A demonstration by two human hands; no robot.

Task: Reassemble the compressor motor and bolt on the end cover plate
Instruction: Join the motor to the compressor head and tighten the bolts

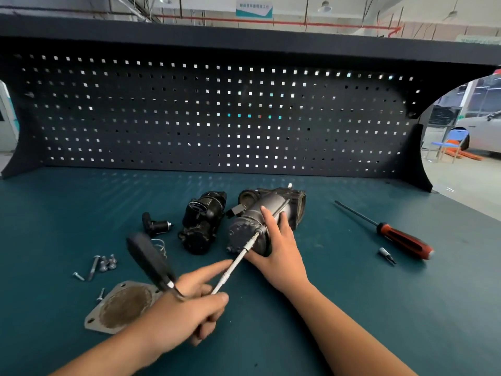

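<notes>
One motor mid-tabletop, right hand gripping its body, left hand holding one ratchet, tip at motor's end, one cover plate near front edge, five bolts beside it, one screwdriver toward right edge

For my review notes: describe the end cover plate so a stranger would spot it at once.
On the teal bench mat, look at the near-left part, beside the left hand that holds the ratchet driver. The end cover plate lies flat, just this side of the loose bolts. It alone is a flat grey sheet, with holed corner lugs and a rusty brown disc in the middle.
</notes>
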